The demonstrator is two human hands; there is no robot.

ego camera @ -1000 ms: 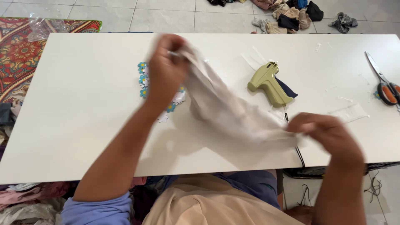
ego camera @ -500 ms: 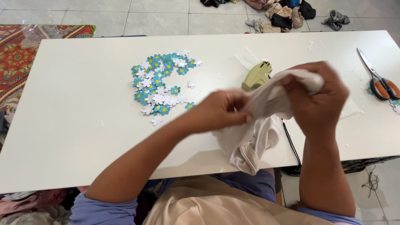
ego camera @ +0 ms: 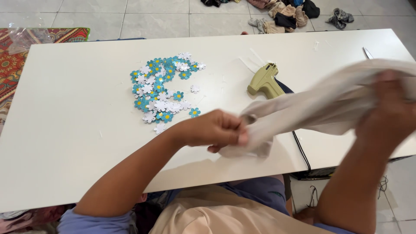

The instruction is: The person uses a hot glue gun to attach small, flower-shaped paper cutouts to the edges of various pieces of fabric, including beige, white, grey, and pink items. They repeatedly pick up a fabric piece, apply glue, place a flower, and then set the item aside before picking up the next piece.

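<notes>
We note a pale beige cloth [ego camera: 329, 104] stretched above the white worktop [ego camera: 65, 130], held between both hands. Left hand [ego camera: 214, 130]: fingers curled tight, grip closed on the cloth's lower end, which bunches just past the knuckles and hangs a little toward the worktop. Right hand [ego camera: 390, 112]: blurred, raised higher, and closed round the cloth's other end, with fabric spilling over the top of the fist. The cloth runs taut on a slant from one grip up to the other.

We take the olive-green tagging gun [ego camera: 265, 81] as landmark. It lies on the worktop just behind the cloth's middle span, partly overlapped by it. A scatter of blue and white paper flowers [ego camera: 162, 89] lies well to the left of the gun, beyond the left hand. Small white scraps [ego camera: 255, 56] lie just past the gun's far side. A thin black cord [ego camera: 302, 149] runs off the near worktop edge, nearer than the gun, under the cloth. A metal tip [ego camera: 367, 53] shows far right of the gun; we cannot tell what tool it belongs to. Heaped clothes [ego camera: 286, 17] lie on the floor beyond the gun.
</notes>
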